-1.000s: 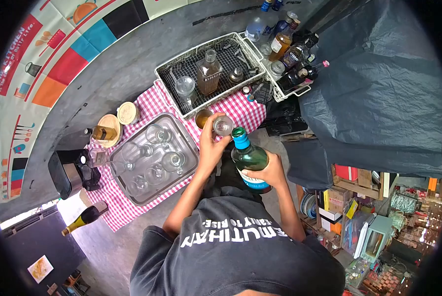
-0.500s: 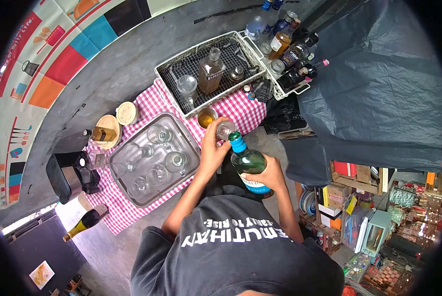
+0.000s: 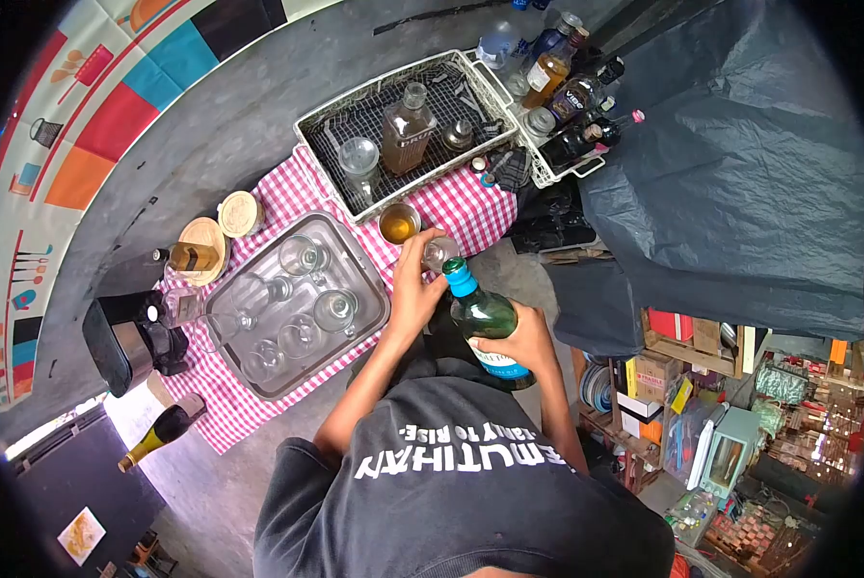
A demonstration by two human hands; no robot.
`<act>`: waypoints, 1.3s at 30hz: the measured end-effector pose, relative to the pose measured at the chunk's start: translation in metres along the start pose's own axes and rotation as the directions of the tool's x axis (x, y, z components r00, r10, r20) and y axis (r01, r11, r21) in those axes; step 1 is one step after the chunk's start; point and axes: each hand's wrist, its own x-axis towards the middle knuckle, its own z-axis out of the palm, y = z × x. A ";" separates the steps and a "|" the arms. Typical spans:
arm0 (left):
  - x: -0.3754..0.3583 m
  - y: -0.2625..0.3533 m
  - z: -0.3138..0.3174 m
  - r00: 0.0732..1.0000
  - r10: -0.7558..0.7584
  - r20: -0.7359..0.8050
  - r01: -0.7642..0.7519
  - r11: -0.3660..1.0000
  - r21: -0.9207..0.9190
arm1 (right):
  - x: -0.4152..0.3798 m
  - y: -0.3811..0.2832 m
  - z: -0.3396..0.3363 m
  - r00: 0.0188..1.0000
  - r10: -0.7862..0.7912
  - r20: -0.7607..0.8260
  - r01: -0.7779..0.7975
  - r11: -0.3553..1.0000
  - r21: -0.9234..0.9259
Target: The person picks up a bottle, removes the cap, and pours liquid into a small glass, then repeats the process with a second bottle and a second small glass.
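Observation:
My left hand [image 3: 416,297] has its fingers wrapped round a small clear glass [image 3: 440,252], held near the table's edge. In my right hand [image 3: 526,343] is a green glass bottle [image 3: 485,313] with a blue neck band and a pale label. The bottle leans toward the glass, its uncapped mouth right beside the rim. Just beyond my left fingertips stands a cup of amber liquid [image 3: 399,223]. To the left, a grey tray [image 3: 372,326] holds several clear stemmed glasses [image 3: 335,310].
A white wire basket [image 3: 302,130] at the back carries a square bottle [image 3: 409,135] and glassware. More bottles [image 3: 547,77] crowd a rack at the back right. Checked cloth [image 3: 278,188] covers the table. A dark bottle [image 3: 167,432] with gold foil stands front left, near a black appliance [image 3: 114,342].
The view has shifted slightly, so the tray and basket sit a little farther left. Both hands keep the same hold on the glass and bottle.

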 end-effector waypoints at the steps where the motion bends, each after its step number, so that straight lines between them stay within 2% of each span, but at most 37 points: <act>1: 0.000 -0.001 0.001 1.000 -0.004 -0.006 0.004 1.000 0.011 | 0.000 0.000 -0.001 1.000 0.009 0.000 -0.009 1.000 -0.021; 16: -0.005 -0.012 0.012 0.999 -0.035 -0.020 0.034 0.999 -0.037 | -0.002 0.016 0.001 0.998 0.056 0.008 -0.056 0.998 -0.033; 21: -0.006 -0.021 0.016 0.999 0.021 -0.028 -0.020 1.000 0.002 | -0.002 0.020 0.002 0.998 0.064 0.019 -0.063 0.998 -0.027; 31: -0.008 -0.028 0.017 0.999 0.006 -0.034 -0.005 0.999 0.033 | 0.000 0.021 0.004 0.997 0.072 0.032 -0.071 0.997 -0.044; 39: -0.007 -0.030 0.016 0.998 -0.055 0.013 0.056 0.997 -0.049 | 0.001 0.016 0.005 0.995 0.100 0.027 -0.097 0.992 -0.080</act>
